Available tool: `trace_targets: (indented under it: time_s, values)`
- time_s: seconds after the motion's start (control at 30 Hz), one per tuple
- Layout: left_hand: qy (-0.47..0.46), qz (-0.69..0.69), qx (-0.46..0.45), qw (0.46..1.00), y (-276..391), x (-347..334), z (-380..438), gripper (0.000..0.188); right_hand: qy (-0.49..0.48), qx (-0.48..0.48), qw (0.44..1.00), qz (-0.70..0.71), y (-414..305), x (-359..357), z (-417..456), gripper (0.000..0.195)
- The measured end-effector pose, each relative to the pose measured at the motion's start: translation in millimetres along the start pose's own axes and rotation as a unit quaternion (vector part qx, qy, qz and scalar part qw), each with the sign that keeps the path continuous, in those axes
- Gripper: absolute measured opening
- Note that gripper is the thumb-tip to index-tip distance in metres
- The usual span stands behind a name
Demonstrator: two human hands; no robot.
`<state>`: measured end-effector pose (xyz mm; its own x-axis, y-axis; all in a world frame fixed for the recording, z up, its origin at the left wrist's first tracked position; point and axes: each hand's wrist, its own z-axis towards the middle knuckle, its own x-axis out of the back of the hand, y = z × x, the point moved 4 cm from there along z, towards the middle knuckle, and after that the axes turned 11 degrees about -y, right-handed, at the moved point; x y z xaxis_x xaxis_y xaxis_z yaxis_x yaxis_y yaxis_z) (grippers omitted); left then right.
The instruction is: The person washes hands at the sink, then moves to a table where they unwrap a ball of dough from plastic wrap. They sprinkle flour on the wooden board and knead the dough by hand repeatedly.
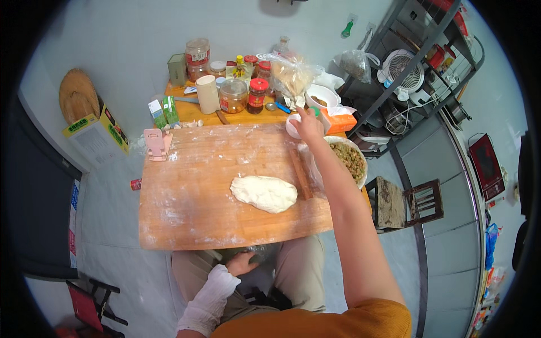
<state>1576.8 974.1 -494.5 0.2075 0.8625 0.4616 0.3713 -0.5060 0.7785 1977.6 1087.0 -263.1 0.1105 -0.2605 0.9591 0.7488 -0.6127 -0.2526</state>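
Note:
My right hand (307, 126) reaches to the far right of the floured wooden board (190, 169), at a small white bowl (292, 126); whether its fingers grip the rim I cannot tell. My left hand (243, 263) is low, between my knees below the board's near edge, close to a clear plastic bag (261, 250); its hold is unclear. A flattened oval of dough (265, 193) lies right of the board's middle. Beside it is a wooden rolling pin (301, 174). Under my right forearm, a large bowl of chopped filling (348, 160) stands at the right.
Jars (233, 96), a red-lidded jar (257, 96), a knife (186, 99) and an orange tissue pack (339, 120) stand or lie behind the board. A pink phone stand (157, 145) is at its far left corner. A wooden chair (391, 203) is at right.

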Motion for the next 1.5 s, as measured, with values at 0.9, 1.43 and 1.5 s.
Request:
trace_targets:
  time_s: [0.9, 1.43, 1.5]
  values:
    - [0.219, 0.323, -0.006, 0.921, 180.0, 171.2, 34.1, 0.072, -0.377, 0.077, 0.757, 0.528, -66.1, -36.2, -86.8, 0.035]
    - [0.486, -0.372, -0.237, 0.754, 60.3, 131.3, -92.7, 0.068, -0.237, 0.324, 0.913, 0.069, -83.7, -88.5, -159.1, 0.05]
    - [0.51, -0.377, -0.234, 0.737, 56.7, 126.4, -91.8, 0.067, -0.238, 0.318, 0.909, 0.127, -60.9, -82.7, -172.7, 0.049]
